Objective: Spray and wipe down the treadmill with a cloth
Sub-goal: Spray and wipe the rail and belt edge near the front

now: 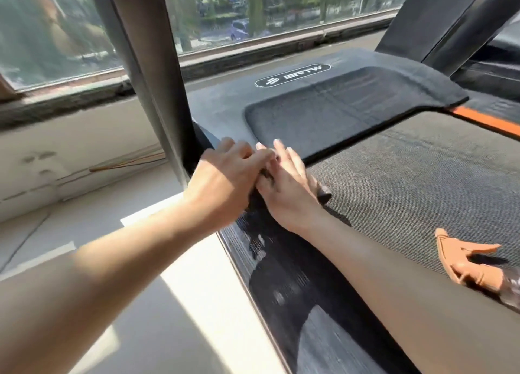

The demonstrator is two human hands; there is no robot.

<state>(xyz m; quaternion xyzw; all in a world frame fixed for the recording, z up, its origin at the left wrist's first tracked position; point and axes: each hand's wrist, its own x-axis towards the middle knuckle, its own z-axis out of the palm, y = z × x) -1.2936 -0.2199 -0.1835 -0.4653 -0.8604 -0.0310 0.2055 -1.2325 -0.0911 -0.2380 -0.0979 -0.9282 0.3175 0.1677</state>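
Observation:
The treadmill has a grey belt (408, 176), a black motor cover (337, 103) with a BRTW logo, and a dark left side rail (281, 283) streaked with wet marks. Both my hands meet at the front of that rail, beside the left upright post (152, 72). My right hand (287, 188) lies flat with straight fingers on a dark cloth (323, 195), most of which is hidden beneath it. My left hand (225, 182) has its fingers curled over the cloth's edge where it touches my right fingers. A spray bottle with an orange trigger (464, 261) lies on the belt at the lower right.
A window and its sill (253, 50) run along the far side, just beyond the treadmill's front. Pale floor (84, 205) with sunlit patches lies to the left of the rail. A second upright (439, 22) rises at the far right, with an orange stripe (484, 120) on the right rail.

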